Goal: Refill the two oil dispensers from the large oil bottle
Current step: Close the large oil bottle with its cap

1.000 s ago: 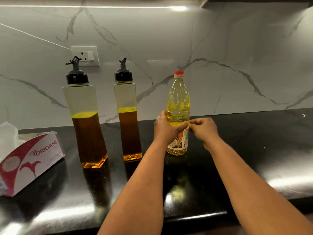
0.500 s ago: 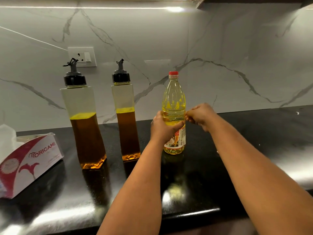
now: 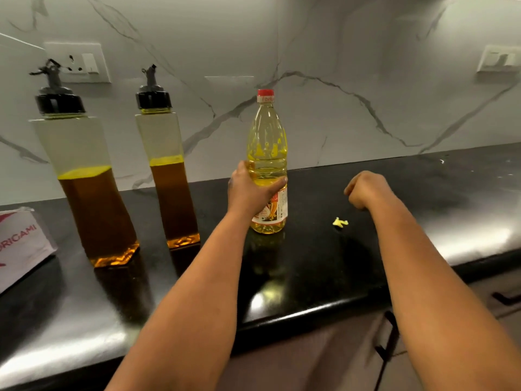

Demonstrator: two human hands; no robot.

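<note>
The large oil bottle (image 3: 267,142) with a red cap stands upright on the black counter (image 3: 324,263), full of pale yellow oil. My left hand (image 3: 248,190) grips it around the middle. My right hand (image 3: 363,190) hovers to the right of the bottle with curled fingers, holding nothing. A small yellow scrap (image 3: 340,222) lies on the counter below it. Two tall oil dispensers with black spout caps stand to the left, the left dispenser (image 3: 84,176) and the right dispenser (image 3: 169,170), each roughly half full of amber oil.
A tissue box (image 3: 22,244) sits at the far left of the counter. Wall sockets (image 3: 81,62) are behind the dispensers and at the right wall (image 3: 499,59). The counter's front edge runs above a cabinet with a black handle (image 3: 389,340).
My right hand has moved away from the bottle to the right, and a yellow scrap now lies on the counter. My left hand keeps its grip on the bottle.
</note>
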